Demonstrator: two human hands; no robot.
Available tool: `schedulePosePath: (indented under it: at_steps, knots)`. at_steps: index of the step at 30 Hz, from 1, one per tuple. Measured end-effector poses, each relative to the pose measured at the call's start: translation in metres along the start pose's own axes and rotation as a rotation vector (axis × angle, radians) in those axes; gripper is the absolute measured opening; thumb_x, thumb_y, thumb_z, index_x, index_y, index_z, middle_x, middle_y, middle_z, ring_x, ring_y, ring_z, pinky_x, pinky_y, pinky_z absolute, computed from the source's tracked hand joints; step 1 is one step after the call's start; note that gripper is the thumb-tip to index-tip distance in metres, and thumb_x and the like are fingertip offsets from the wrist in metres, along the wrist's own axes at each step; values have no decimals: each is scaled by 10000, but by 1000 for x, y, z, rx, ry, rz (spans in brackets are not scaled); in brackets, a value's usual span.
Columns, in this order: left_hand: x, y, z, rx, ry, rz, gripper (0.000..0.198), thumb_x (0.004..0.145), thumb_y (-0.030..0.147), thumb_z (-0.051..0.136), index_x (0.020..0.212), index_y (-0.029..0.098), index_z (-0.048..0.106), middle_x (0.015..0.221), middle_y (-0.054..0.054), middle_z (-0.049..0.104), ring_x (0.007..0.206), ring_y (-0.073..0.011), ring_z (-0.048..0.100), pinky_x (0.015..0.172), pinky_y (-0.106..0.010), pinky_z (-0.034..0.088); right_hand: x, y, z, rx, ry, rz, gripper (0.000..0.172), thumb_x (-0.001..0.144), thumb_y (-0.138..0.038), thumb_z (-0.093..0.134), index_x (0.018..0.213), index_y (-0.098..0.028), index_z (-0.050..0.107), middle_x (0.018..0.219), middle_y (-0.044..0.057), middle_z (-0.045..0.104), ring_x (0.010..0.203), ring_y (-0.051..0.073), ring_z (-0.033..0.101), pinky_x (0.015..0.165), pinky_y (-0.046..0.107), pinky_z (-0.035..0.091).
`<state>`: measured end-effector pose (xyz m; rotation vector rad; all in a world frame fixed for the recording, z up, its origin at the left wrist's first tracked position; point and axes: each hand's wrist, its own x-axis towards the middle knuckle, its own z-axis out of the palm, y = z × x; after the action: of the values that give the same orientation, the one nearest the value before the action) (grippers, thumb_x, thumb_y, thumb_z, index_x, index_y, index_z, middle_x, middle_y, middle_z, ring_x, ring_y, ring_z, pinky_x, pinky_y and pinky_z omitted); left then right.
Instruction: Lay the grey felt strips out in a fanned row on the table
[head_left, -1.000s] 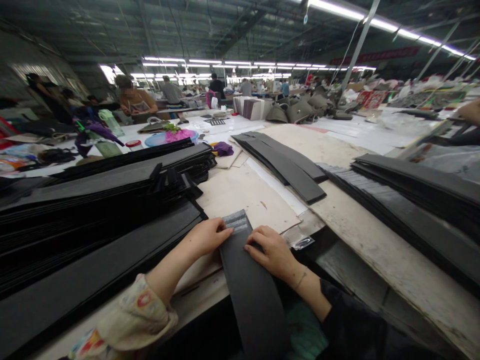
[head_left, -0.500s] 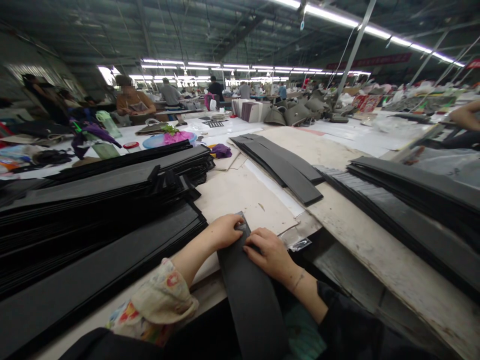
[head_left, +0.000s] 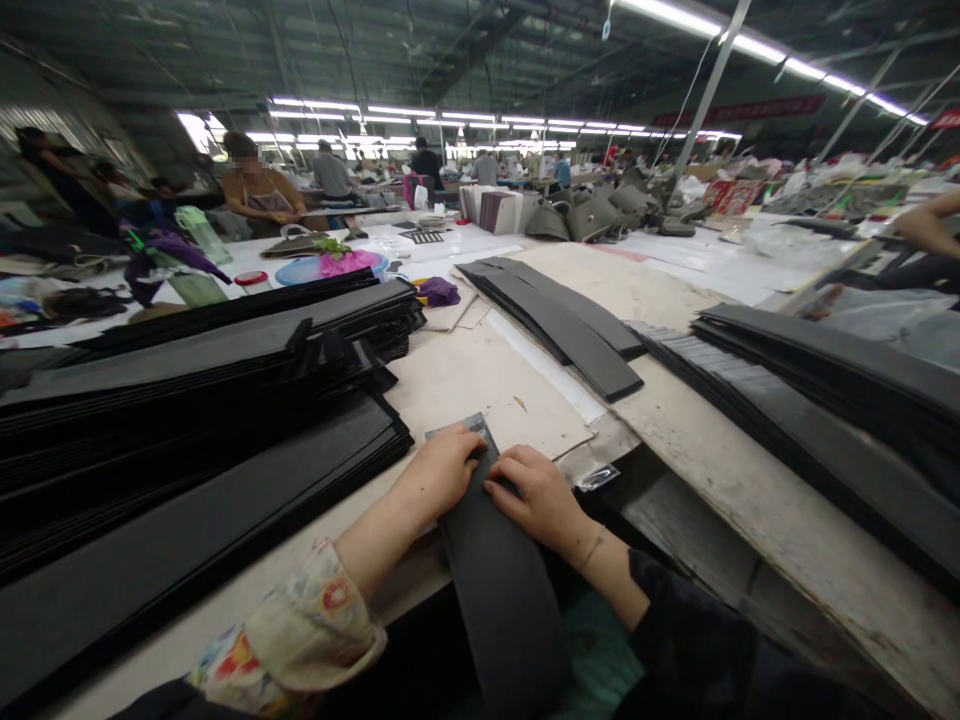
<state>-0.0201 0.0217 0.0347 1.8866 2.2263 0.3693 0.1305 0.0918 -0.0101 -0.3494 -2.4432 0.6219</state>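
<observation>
A long dark grey strip of sheet material [head_left: 506, 610] runs from the table edge down toward my lap. My left hand [head_left: 444, 468] lies across its far end, fingers curled over it with the thumb near the middle. On the strip's right edge, my right hand [head_left: 538, 498] has its fingers bent and closed on the material, a little nearer to me. Both hands are close together, with a small gap between them. A greyish band shows at the strip's far end, partly under my left hand. The undersides of my fingers are hidden.
Stacks of black strips [head_left: 225, 500] fill the left side of the table. More grey strips [head_left: 555, 320] lie ahead, and fanned piles [head_left: 832, 400] are at the right. A board [head_left: 487, 385] covers the tabletop before me. Other people [head_left: 259, 190] work farther back.
My left hand has slid slightly toward me, baring more of the strip's far end. My right hand keeps nearly the same hold. The whole view has shifted slightly.
</observation>
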Motion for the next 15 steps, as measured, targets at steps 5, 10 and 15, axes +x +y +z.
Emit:
schedulePosePath:
  at_steps: [5, 10, 15]
  knots:
    - [-9, 5, 5, 55, 49, 74, 255, 805, 113, 416, 951, 167, 619, 920, -66, 591, 896, -189, 541, 816, -300, 431, 0, 1, 1, -6, 0, -2, 52, 810, -237, 525, 811, -203, 564, 842, 29, 562, 831, 167, 501, 756, 309, 415]
    - [-19, 13, 9, 176, 61, 135, 261, 801, 77, 388, 939, 152, 596, 918, -67, 568, 887, -202, 495, 822, -328, 418, 1, -1, 2, -8, 5, 16, 35, 806, -211, 510, 795, -197, 541, 817, 29, 557, 813, 170, 507, 751, 317, 426]
    - [-23, 13, 9, 184, 30, 117, 305, 817, 102, 363, 1034, 151, 572, 975, -77, 561, 920, -202, 482, 850, -331, 411, 6, 1, 5, 1, 69, 45, 255, 776, -201, 525, 1026, -177, 478, 932, 70, 565, 893, 201, 519, 802, 372, 446]
